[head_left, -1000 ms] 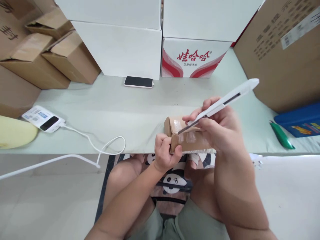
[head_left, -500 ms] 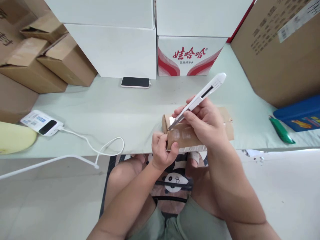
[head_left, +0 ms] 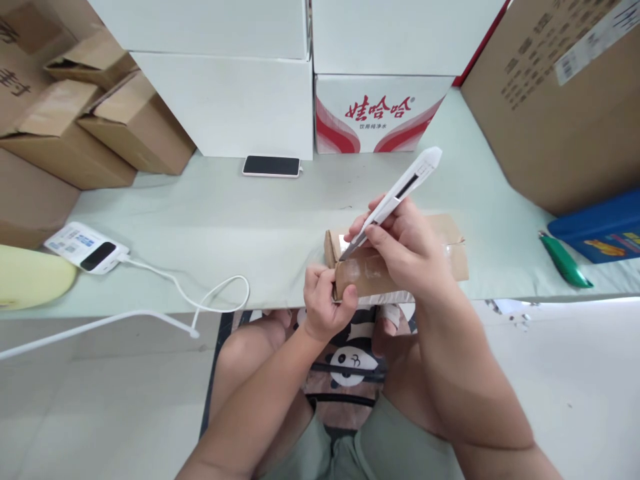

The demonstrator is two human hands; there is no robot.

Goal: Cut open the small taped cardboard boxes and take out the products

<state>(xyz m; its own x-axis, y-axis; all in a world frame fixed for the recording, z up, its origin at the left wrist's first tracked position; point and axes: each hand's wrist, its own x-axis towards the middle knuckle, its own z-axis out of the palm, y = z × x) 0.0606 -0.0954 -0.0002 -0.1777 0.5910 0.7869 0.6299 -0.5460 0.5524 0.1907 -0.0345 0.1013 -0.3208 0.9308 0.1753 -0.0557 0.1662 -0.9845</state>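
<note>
A small brown cardboard box point(head_left: 367, 272) with clear tape on it lies at the front edge of the table. My left hand point(head_left: 325, 303) grips its left end, thumb on the near side and fingers curled at the corner. In my right hand point(head_left: 410, 247) is a white utility knife point(head_left: 400, 193), held like a pen with its blade out. The blade tip touches the box's top near the left end, along the seam between the flaps. My right hand covers the middle of the box.
A phone point(head_left: 271, 166) lies at the back before white cartons point(head_left: 230, 100). Brown boxes point(head_left: 135, 127) stand at the left, a large carton point(head_left: 565, 113) at the right. A white device point(head_left: 90, 247) trails a cable. A green utility knife point(head_left: 567, 260) lies near a blue box point(head_left: 600, 230).
The handle of the white utility knife has tipped slightly left and its blade tip has shifted a little to the right. My left hand and the box stay in place.
</note>
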